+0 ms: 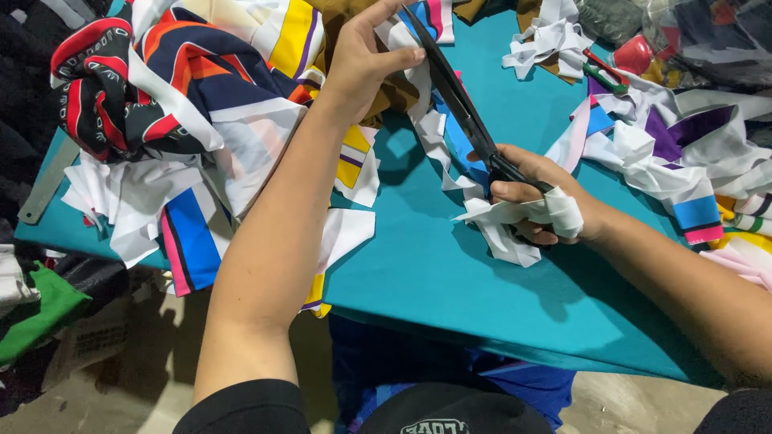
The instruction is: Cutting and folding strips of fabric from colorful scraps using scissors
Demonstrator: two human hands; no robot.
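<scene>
My right hand (540, 199) grips the handles of long black scissors (454, 92), whose blades point up and away over the teal table (450, 281). White cloth strips are wrapped round the handles and my fingers. My left hand (363, 60) pinches a white and blue fabric strip (430, 128) near the scissor tips, holding it up against the blades. The strip hangs down to the table between my two hands.
A heap of striped fabric pieces (185, 104) in navy, orange, yellow and white lies at the left. More scraps (667, 153) lie at the right, with a small red and green tool (601, 71) behind. A metal ruler (48, 181) sticks out at the left edge.
</scene>
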